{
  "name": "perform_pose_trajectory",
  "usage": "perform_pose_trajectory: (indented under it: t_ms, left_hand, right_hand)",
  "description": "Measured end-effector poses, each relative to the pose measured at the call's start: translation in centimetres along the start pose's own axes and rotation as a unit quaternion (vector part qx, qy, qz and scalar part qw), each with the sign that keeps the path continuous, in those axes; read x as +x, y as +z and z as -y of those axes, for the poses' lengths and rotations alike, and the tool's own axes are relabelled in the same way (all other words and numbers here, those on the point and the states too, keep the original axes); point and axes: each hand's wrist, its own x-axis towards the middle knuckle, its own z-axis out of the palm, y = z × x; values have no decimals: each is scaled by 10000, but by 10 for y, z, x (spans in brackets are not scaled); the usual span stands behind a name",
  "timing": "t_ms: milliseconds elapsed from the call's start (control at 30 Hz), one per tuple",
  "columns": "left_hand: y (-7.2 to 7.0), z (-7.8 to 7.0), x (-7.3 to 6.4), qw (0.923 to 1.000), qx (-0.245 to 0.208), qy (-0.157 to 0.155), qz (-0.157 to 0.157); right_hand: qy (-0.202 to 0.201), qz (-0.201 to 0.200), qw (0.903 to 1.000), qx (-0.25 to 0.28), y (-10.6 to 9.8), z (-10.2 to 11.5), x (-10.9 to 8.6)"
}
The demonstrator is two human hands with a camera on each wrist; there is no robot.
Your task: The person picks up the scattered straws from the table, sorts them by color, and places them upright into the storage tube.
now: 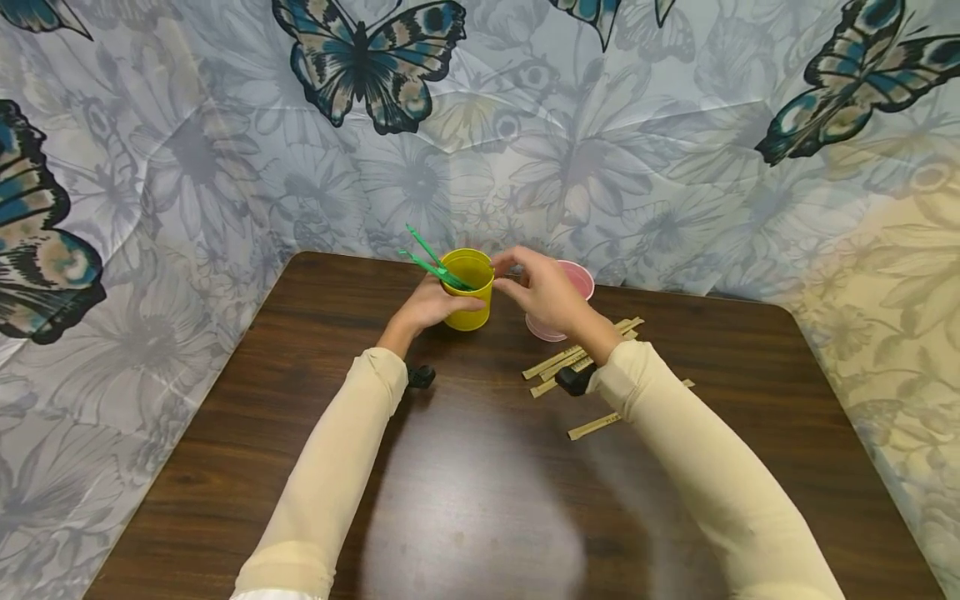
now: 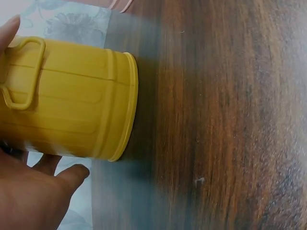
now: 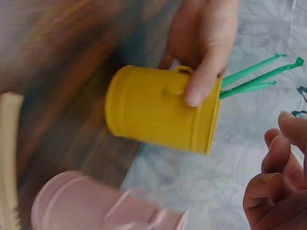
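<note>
A small yellow bucket (image 1: 471, 310) with side handles is upright near the table's back edge. My left hand (image 1: 431, 305) holds it from the left, thumb across the front near the rim; that thumb (image 3: 204, 84) shows plainly in the right wrist view. Thin green sticks (image 3: 254, 81) stand in the bucket and lean out over its left side. Just right of the rim is my right hand (image 1: 546, 290), fingers loosely bent. In the right wrist view its fingers (image 3: 276, 158) are apart from the bucket with nothing in them. Whether the bucket's base touches the table cannot be told.
A pink bucket (image 3: 91, 203) stands to the right, partly hidden behind my right hand in the head view. Several narrow beige printed strips (image 1: 551, 364) lie on the brown table (image 1: 315, 433) below my right forearm. Butterfly-patterned cloth (image 1: 420, 183) hangs behind.
</note>
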Motion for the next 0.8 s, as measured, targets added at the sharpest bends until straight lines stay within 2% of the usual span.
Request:
perform_pose_trajectory:
  t_ms: [267, 333, 400, 467, 500, 600, 667, 733, 800]
  left_hand:
    - [4, 1, -7, 9982, -4, 423, -417]
    - [6, -1, -14, 9980, 127, 150, -598]
    - [7, -5, -23, 9958, 340, -289, -799]
    - [9, -10, -33, 9901, 611, -806, -969]
    - [9, -12, -38, 9848, 864, -1137, -984]
    - [12, -20, -51, 9727, 1510, -1548, -838]
    - [15, -27, -59, 9614, 2086, -1707, -557]
    - [21, -36, -66, 9511, 2542, -1748, -169]
    - [28, -45, -71, 9450, 2847, -1595, 215]
  right_hand:
    - [102, 542, 9980, -323, -23, -20, -65]
    - [117, 626, 9971, -415, -28, -29, -82]
    - [212, 718, 9960, -483, -33, -38, -99]
    - [389, 803, 9945, -548, -37, -48, -115]
    - [473, 834, 9936, -592, -39, -51, -122]
    - [826, 992, 9893, -683, -46, -62, -141]
    - [986, 1135, 9861, -706, -49, -68, -153]
    - [1046, 1285, 9834, -737, -50, -73, -163]
    - [962, 1376, 9825, -809, -49, -78, -174]
